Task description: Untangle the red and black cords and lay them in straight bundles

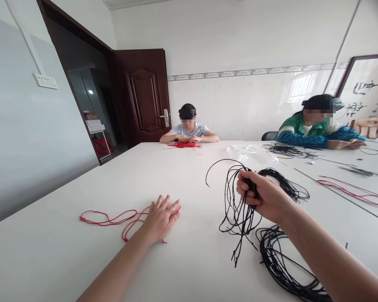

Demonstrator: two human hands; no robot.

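My left hand point(161, 219) lies flat on the white table with its fingers spread. Under and beside it run thin red cords point(110, 219), looped and knotted, partly covered by the palm. My right hand point(261, 195) is closed around a bundle of black cords point(239, 209), held up over the table. Loops and knotted ends hang down from the fist, and one strand curves out to the left. Behind that hand lies a coil of black cord point(285, 182). A larger black coil point(271, 260) sits below my right forearm, which hides part of it.
Across the white table point(189, 268), one person point(189, 126) handles a red cord pile point(185, 144). Another person point(315, 121) sits at the right by a black cord pile point(290, 149). Clear plastic bags point(247, 152) and more red cords point(353, 188) lie on the table.
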